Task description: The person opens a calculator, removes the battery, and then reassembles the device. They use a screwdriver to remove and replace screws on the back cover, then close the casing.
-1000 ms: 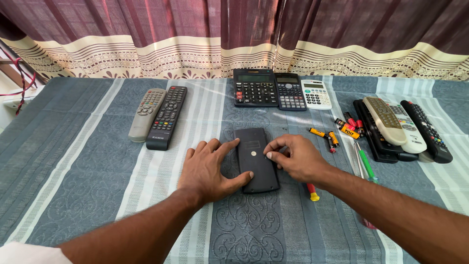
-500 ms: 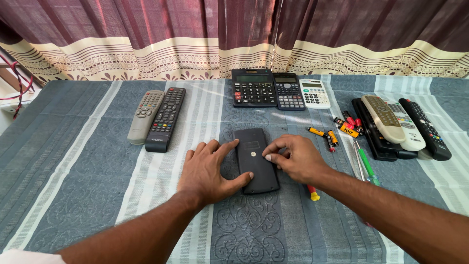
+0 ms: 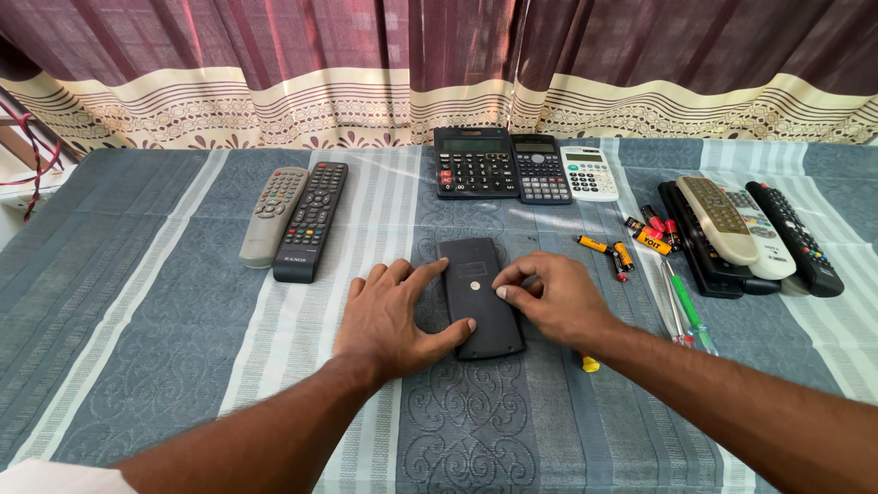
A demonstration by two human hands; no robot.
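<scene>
On the blue-grey patterned tablecloth [image 3: 165, 311] before me, a flat black rectangular plastic device [image 3: 479, 297] lies face down at the centre, its back showing a small round silver disc [image 3: 475, 285]. My left hand [image 3: 393, 316] rests spread wide, palm down, thumb and forefinger bracing the device's left edge and lower corner. My right hand [image 3: 549, 295] is curled narrow, fingertips pinched at the device's right edge beside the disc, holding nothing I can make out.

It looks light, rigid and smooth, likely to slide on cloth unless pinned; the long side edges seem the surest hold.

Left of it lie a grey remote control [image 3: 273, 214] and a black remote control [image 3: 313, 220], side by side. Beyond it sit three calculators [image 3: 526, 167] in a row. To the right are loose small batteries [image 3: 631, 240], a green-handled screwdriver [image 3: 690, 316] and a cluster of remote controls [image 3: 750, 233]. Nothing crowds the device itself.
</scene>
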